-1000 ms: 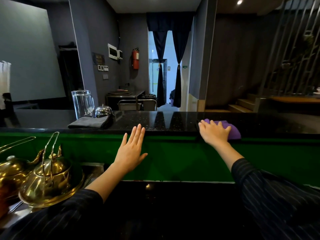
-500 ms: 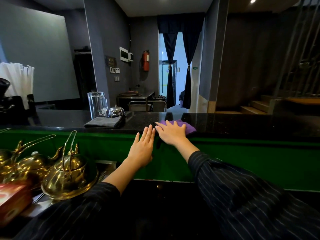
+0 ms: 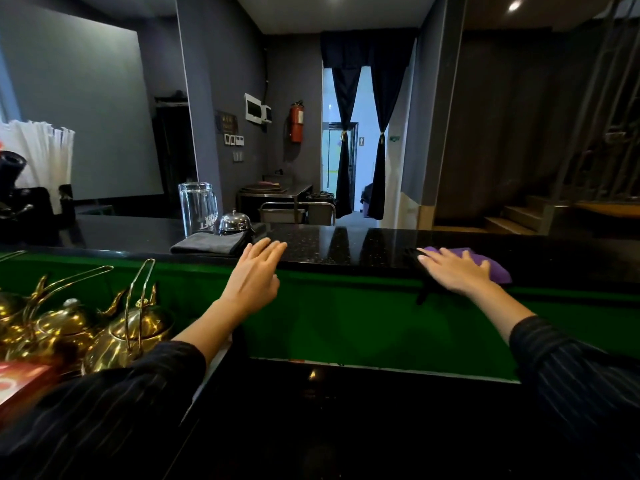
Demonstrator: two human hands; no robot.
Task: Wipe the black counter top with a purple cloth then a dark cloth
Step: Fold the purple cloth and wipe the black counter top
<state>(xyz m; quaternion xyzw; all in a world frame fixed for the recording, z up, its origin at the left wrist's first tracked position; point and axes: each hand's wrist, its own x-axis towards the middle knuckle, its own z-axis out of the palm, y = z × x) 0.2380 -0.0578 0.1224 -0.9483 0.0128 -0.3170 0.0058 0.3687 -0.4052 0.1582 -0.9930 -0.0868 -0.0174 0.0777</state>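
A glossy black counter top (image 3: 346, 242) runs across the view above a green front panel. My right hand (image 3: 457, 270) lies flat, palm down, on a purple cloth (image 3: 495, 268) at the counter's near edge, right of centre. A folded dark cloth (image 3: 207, 244) rests on the counter to the left. My left hand (image 3: 254, 277) hovers with fingers spread and nothing in it, fingertips at the counter's edge just right of the dark cloth.
Behind the dark cloth stand a glass pitcher (image 3: 198, 208) and a chrome service bell (image 3: 234, 222). Several brass teapots (image 3: 128, 332) sit on the lower shelf at left. White straws (image 3: 38, 157) and a black machine (image 3: 17, 195) occupy the far left.
My right hand has slid the purple cloth to the right along the counter edge, away from my left hand. My left hand has stayed near the dark cloth.
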